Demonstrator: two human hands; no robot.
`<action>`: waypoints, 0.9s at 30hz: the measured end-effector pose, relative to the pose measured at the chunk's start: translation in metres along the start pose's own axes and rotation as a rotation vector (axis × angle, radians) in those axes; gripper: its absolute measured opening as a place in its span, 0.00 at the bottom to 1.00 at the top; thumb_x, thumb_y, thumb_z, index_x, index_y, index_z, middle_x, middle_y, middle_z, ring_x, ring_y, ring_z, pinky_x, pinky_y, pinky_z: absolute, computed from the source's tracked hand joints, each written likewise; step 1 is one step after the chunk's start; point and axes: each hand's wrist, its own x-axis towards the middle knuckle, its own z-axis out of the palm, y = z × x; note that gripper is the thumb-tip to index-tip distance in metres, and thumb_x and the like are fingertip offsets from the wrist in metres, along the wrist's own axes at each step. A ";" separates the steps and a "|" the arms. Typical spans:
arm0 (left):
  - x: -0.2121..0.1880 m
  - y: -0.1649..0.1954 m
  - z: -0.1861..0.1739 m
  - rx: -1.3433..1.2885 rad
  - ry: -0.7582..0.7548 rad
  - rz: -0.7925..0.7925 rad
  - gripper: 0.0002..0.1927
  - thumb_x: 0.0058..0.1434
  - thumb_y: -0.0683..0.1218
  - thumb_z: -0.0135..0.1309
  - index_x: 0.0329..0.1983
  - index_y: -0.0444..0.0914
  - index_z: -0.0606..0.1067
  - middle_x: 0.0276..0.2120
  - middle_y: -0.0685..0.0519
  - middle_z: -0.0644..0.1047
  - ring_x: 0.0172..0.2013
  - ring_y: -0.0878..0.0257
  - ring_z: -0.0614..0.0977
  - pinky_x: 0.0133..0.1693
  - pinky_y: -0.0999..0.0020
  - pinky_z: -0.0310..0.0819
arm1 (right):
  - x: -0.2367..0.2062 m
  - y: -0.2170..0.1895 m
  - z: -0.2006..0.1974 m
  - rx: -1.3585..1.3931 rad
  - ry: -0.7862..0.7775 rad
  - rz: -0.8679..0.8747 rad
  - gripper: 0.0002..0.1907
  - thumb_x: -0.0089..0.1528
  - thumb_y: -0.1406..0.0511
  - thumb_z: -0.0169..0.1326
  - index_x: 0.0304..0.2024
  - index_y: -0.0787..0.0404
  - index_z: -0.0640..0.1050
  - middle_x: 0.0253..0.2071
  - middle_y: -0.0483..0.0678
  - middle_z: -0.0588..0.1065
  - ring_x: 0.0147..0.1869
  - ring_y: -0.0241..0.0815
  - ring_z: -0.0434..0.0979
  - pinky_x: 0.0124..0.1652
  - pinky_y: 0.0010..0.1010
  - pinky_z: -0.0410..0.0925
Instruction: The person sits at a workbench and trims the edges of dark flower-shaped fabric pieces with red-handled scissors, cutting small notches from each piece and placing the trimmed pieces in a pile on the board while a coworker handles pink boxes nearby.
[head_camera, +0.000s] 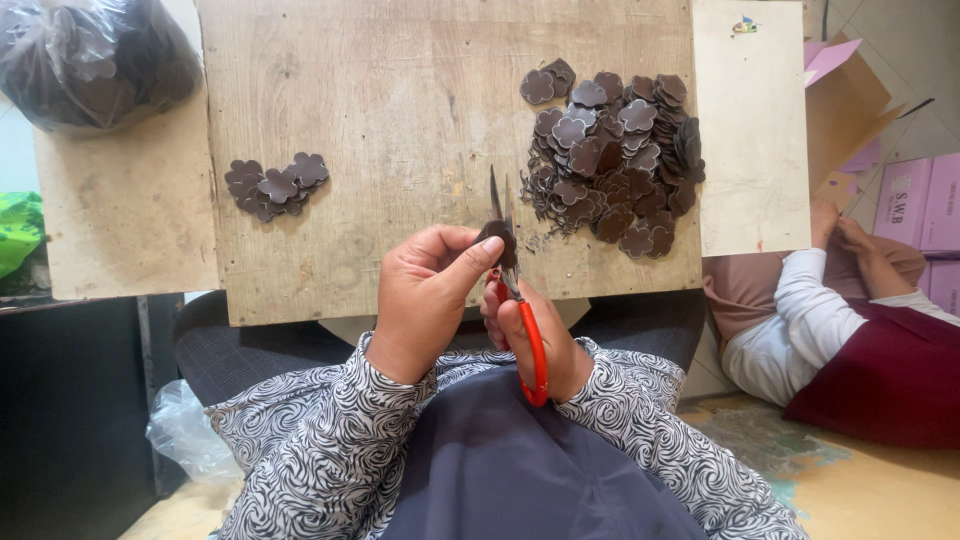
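Pinching a dark brown flower-shaped piece (497, 240) between thumb and fingers of my left hand (425, 290), I hold it over the near edge of the wooden board (400, 110). My right hand (530, 335) is closed around the red-handled scissors (515, 290), blades pointing up at the piece. A big heap of cut flower pieces (615, 160) lies to the right, a small pile (275, 187) to the left.

Soft, even daylight; faint shadows under the flower-shaped cutouts (612, 160). Sharp centrally, dim at near left, slight wide-angle bending toward edges.
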 end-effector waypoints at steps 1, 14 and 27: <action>0.001 0.000 0.000 -0.002 -0.003 0.013 0.04 0.65 0.39 0.61 0.40 0.32 0.79 0.34 0.53 0.82 0.34 0.71 0.81 0.37 0.76 0.76 | 0.000 0.000 -0.001 -0.001 -0.001 0.000 0.31 0.69 0.39 0.41 0.44 0.61 0.67 0.33 0.41 0.62 0.33 0.31 0.61 0.32 0.23 0.61; 0.000 0.008 -0.008 0.051 -0.014 0.006 0.05 0.67 0.40 0.58 0.42 0.32 0.79 0.38 0.53 0.83 0.39 0.71 0.81 0.44 0.76 0.76 | 0.000 -0.001 -0.006 0.010 -0.049 0.040 0.32 0.67 0.37 0.44 0.43 0.60 0.67 0.33 0.40 0.63 0.32 0.30 0.60 0.31 0.22 0.60; 0.003 0.009 -0.018 0.056 -0.050 -0.009 0.05 0.67 0.40 0.57 0.43 0.31 0.77 0.37 0.53 0.82 0.38 0.71 0.81 0.42 0.75 0.76 | 0.001 -0.006 -0.008 -0.021 -0.077 0.086 0.32 0.66 0.38 0.45 0.40 0.60 0.67 0.30 0.40 0.63 0.30 0.29 0.58 0.29 0.21 0.57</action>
